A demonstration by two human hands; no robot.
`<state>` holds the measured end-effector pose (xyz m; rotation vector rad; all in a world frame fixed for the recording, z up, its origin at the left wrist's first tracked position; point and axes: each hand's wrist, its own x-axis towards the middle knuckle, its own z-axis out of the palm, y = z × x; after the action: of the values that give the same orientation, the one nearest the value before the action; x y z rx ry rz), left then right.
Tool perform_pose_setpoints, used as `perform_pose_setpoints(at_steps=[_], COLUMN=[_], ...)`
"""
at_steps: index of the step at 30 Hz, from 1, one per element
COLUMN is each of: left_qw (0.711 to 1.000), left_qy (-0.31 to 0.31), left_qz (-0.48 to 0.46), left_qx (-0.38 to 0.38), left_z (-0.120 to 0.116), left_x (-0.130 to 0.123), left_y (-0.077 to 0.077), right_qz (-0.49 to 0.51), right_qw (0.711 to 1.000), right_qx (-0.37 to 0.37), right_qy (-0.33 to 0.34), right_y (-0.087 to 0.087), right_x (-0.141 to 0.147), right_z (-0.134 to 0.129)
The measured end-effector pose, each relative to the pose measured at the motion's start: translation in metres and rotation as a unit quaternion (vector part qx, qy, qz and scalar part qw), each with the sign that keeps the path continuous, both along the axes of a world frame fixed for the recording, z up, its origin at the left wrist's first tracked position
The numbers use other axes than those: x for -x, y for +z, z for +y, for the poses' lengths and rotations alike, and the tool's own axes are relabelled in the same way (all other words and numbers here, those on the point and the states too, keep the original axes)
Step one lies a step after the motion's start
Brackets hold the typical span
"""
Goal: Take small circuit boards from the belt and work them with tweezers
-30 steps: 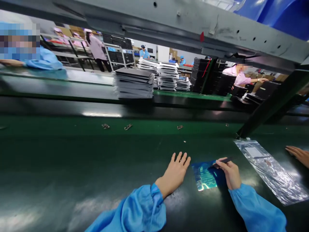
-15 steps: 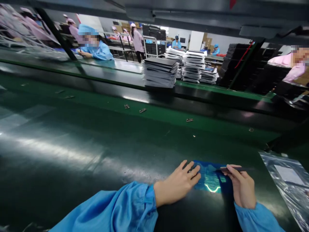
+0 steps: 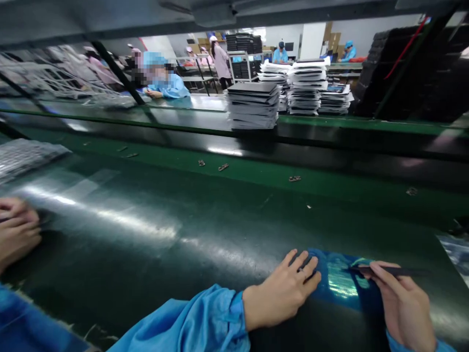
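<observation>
Head cam now: L hand [image 3: 284,288] splayed wide at the 9 o'clock edge of a thin, glossy blue sheet [image 3: 342,283], approx 4 o'clock on the smooth green bench [image 3: 220,215]. R hand [image 3: 408,300] pinches a slim dark tool [image 3: 405,271]; papery-edged stack [image 3: 252,107] at 12.

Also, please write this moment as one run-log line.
left hand: at left edge of blue sheet | right hand: holds dark thin tool, tip over sheet | clear bag: right edge of view

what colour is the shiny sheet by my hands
The sheet is blue, with bright green reflections; best seen in the head view.
</observation>
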<state>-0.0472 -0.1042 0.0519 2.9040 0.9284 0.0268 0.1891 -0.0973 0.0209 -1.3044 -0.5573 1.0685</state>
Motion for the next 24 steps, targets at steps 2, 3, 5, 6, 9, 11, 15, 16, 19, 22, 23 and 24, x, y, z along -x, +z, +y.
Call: perform_pose_setpoints(at_steps=[2, 3, 5, 6, 9, 11, 15, 16, 19, 22, 23, 24], left_qw=[1.0, 1.0, 0.999, 0.999, 0.998, 0.998, 0.997, 0.997, 0.996, 0.996, 0.996, 0.995], left_qy=[-0.013, -0.02, -0.036, -0.045, -0.056, -0.051, -0.04, -0.042, -0.061, -0.073, -0.074, -0.075], left_qz=[-0.002, -0.005, -0.015, -0.021, -0.037, -0.042, -0.047, -0.05, -0.052, -0.052, -0.056, -0.066], left_qx=[0.001, 0.001, 0.003, 0.006, 0.017, 0.026, 0.039, 0.039, 0.032, 0.015, 0.005, -0.012], left_z=[0.001, 0.001, 0.0, 0.0, -0.002, -0.004, -0.006, -0.006, -0.007, -0.009, -0.01, -0.011], left_x=[0.0, 0.0, 0.0, 0.0, 0.0, 0.001, 0.001, 0.002, 0.002, 0.002, 0.001, 0.001], left_y=[-0.002, -0.003, -0.005, -0.006, -0.007, -0.008, -0.006, -0.006, -0.003, -0.007, -0.01, -0.013], right_qz=[-0.003, -0.005, -0.011, -0.017, -0.041, -0.057, -0.08, -0.083, -0.081, -0.07, -0.065, -0.059], right_qw=[1.0, 1.0, 1.0, 1.0, 0.998, 0.995, 0.987, 0.985, 0.983, 0.982, 0.982, 0.983], right_qx=[0.006, 0.009, 0.013, 0.015, 0.03, 0.044, 0.065, 0.069, 0.076, 0.075, 0.074, 0.072], right_qy=[0.001, 0.003, 0.012, 0.017, 0.043, 0.071, 0.124, 0.132, 0.147, 0.157, 0.159, 0.16], right_y=[0.005, 0.007, 0.013, 0.016, 0.023, 0.027, 0.028, 0.028, 0.026, 0.027, 0.028, 0.029], right_x=[0.002, 0.003, 0.004, 0.005, 0.008, 0.013, 0.02, 0.021, 0.023, 0.024, 0.025, 0.026], right_z=[0.0, -0.001, -0.001, -0.002, -0.005, -0.008, -0.013, -0.015, -0.02, -0.028, -0.03, -0.032])
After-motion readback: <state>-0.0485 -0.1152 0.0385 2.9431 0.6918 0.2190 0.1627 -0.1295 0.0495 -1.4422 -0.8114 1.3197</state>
